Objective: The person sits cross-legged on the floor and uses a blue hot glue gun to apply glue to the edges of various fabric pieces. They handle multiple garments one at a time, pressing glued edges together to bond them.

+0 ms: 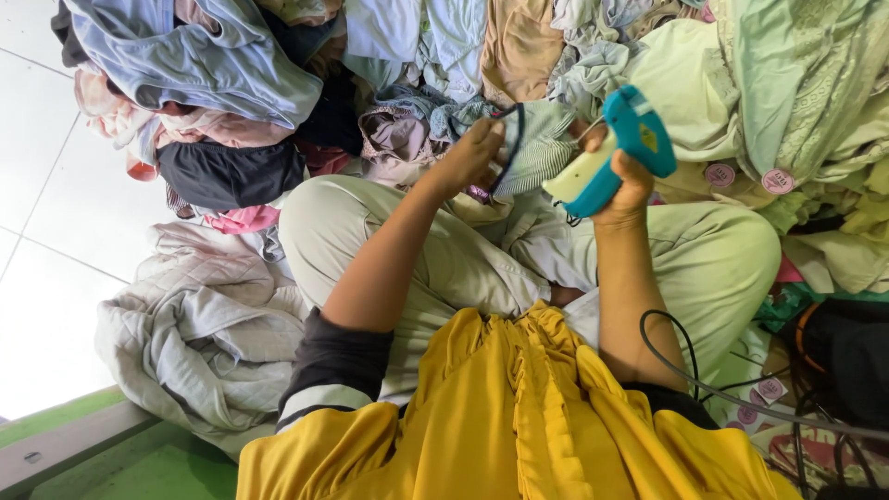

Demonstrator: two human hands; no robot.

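My left hand (474, 153) pinches the dark-edged rim of a green striped garment (535, 148) and holds it up over my lap. My right hand (622, 181) grips a teal and cream tagging gun (616, 153), its tip pressed against the right side of that striped garment. I sit cross-legged in pale green trousers (713, 259) with a yellow cloth (519, 417) across my lap. Both forearms reach forward from dark sleeves.
A big heap of mixed clothes (231, 74) fills the space ahead and to the right, with round pink tags (776, 181) on a pale green piece. A grey quilted cloth (194, 333) lies at left on white floor tiles (37, 185). Black cables (685, 361) trail at right.
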